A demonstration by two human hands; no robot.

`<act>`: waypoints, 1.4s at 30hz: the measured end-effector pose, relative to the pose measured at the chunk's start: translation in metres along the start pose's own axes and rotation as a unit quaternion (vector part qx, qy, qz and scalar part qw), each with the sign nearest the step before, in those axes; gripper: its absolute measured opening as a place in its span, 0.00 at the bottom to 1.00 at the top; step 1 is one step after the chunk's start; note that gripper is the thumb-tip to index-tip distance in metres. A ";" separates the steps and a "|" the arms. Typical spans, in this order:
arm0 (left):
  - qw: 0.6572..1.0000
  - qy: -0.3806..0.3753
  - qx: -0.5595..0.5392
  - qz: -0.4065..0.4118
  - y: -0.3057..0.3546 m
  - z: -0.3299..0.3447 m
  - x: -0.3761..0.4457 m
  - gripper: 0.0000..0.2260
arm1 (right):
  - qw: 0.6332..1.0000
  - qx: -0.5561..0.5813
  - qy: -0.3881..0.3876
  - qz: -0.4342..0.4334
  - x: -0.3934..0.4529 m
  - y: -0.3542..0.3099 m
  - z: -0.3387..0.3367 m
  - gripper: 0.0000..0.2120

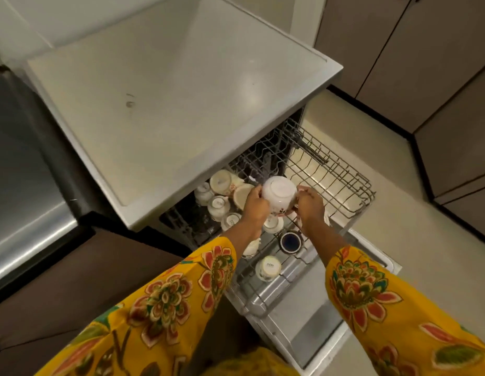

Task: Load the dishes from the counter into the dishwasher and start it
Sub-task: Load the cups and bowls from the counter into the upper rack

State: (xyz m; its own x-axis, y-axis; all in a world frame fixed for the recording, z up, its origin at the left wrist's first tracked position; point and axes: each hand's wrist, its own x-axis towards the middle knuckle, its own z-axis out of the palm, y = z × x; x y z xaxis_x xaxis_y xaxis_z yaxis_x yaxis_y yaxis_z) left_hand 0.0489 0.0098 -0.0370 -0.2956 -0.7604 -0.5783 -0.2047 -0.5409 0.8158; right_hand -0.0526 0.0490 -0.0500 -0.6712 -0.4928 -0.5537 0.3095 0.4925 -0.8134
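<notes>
- Head view: the left hand [254,206] and right hand [310,204] hold a white bowl [279,193] between them, upside down, its base facing up.
- The left grip has its fingers curled round the bowl's left side; the right grip pinches the bowl's right edge with curled fingers.
- The bowl is above the rack [330,175], which is pulled out of the dishwasher [371,256] under the tabletop [168,104].
- Left of the bowl, white cups [219,204] sit upside down in the rack, packed close together.
- Below the hands are a dark cup [289,241] and another white cup [268,268], base up.
- The right part of the rack shows bare wire over the floor [398,213].
- Yellow flowered sleeves [371,294] cover both forearms.
- A steel appliance [24,199] stands to the left; cabinets [425,63] stand at the right.
</notes>
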 end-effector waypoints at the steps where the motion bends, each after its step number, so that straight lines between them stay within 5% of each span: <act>1: 1.000 -0.011 0.005 -0.007 -0.001 0.006 0.010 0.23 | 1.000 -0.002 -0.007 0.009 0.014 0.000 -0.004 0.10; 16: 0.986 0.013 0.144 -0.079 -0.046 0.061 0.118 0.24 | 0.990 -0.016 -0.093 0.108 0.144 0.035 -0.016 0.10; 42: 0.986 0.024 0.133 -0.098 -0.046 0.065 0.128 0.22 | 0.983 -0.090 -0.116 0.107 0.174 0.046 -0.015 0.17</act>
State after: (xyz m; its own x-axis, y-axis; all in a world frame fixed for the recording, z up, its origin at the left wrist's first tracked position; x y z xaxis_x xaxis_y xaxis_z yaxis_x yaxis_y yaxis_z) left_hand -0.0403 -0.0393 -0.1480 -0.1834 -0.6697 -0.7197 -0.4929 -0.5708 0.6567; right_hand -0.1648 -0.0032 -0.1808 -0.4261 -0.5042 -0.7511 0.2877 0.7117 -0.6409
